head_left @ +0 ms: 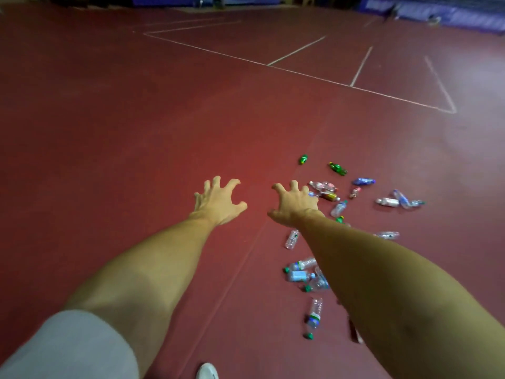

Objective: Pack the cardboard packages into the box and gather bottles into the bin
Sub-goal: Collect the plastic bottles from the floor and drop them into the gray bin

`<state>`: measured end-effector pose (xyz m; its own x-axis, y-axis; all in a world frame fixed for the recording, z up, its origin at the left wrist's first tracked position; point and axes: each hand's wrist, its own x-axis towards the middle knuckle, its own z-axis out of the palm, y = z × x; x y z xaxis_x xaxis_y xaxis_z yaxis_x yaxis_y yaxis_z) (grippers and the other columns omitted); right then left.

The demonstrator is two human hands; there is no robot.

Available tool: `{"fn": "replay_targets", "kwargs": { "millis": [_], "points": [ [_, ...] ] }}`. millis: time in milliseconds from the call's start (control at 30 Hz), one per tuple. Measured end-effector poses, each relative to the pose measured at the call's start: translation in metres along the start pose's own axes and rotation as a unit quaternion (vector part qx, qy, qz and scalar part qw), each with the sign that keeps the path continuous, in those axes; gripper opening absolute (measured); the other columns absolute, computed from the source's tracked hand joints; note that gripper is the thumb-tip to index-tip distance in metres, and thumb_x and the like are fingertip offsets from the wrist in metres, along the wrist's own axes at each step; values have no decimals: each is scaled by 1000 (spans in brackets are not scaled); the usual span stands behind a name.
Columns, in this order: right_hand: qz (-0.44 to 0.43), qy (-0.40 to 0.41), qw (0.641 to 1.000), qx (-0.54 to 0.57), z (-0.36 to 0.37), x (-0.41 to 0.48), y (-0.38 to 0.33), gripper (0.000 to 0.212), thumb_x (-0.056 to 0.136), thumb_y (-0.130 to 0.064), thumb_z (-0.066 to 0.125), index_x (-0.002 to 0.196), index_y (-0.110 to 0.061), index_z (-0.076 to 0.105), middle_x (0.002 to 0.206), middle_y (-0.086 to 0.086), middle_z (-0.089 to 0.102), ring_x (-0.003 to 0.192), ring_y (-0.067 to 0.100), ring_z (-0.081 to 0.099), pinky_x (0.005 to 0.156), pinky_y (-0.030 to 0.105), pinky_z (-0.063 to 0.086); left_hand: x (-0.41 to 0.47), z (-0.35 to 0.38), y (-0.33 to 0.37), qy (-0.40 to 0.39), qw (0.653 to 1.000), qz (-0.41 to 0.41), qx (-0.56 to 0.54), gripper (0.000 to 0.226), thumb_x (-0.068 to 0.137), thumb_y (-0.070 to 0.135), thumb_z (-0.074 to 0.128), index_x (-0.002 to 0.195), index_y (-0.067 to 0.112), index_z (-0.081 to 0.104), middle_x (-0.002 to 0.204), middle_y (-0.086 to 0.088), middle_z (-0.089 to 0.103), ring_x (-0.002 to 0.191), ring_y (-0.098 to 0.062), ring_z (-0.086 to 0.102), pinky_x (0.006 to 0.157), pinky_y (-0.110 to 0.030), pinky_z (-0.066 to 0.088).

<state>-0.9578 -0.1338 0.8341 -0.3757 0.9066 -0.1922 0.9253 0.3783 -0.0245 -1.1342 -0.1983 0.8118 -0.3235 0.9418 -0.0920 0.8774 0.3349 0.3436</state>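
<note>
Both my arms stretch forward over a dark red floor. My left hand [217,202] and my right hand [293,203] hover side by side with fingers spread and bent like claws, holding nothing. Several plastic bottles lie scattered on the floor to the right: a clear bottle [291,238] just below my right wrist, a clear bottle with a green cap [314,314] near my right forearm, a green bottle [338,168] farther off, and a blue-labelled bottle [363,181]. My right arm hides part of the pile. No cardboard packages, box or bin are in view.
White court lines [360,65] cross the floor ahead. Blue padding [437,12] runs along the far wall at the top right. The toe of a white shoe [207,371] shows at the bottom edge. A floor seam [246,258] runs between my arms.
</note>
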Motion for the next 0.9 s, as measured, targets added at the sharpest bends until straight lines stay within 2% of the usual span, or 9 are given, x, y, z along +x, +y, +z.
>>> {"fn": "replay_targets", "kwargs": {
  "millis": [100,400,667,900],
  "points": [
    [29,-10,999,-10,-2,28,17,75,85,-51,61,150,-38,27,144,11,32,133,39,34,97,55,44,40,9,21,-6,999,44,-14,64,88,50,56,147,40,34,160,-13,18,146,-33,18,115,-60,22],
    [120,-15,992,30,13,79,74,71,88,-53,62,149,-38,28,147,10,29,133,38,33,97,55,40,128,32,69,-55,990,125,33,66,88,50,55,149,38,32,160,-14,17,146,-35,17,114,-60,22],
    [175,-27,982,60,35,109,160,72,89,-57,56,150,-37,24,146,12,31,132,39,35,100,58,41,176,80,147,-89,978,176,60,66,88,53,55,148,38,31,160,-16,17,145,-35,18,113,-61,25],
    [183,-47,980,63,59,149,263,76,87,-54,61,151,-38,23,149,11,28,131,39,35,99,57,43,229,142,234,-116,972,192,69,65,89,53,55,148,42,30,160,-15,17,145,-34,19,110,-59,26]
  ]
}}
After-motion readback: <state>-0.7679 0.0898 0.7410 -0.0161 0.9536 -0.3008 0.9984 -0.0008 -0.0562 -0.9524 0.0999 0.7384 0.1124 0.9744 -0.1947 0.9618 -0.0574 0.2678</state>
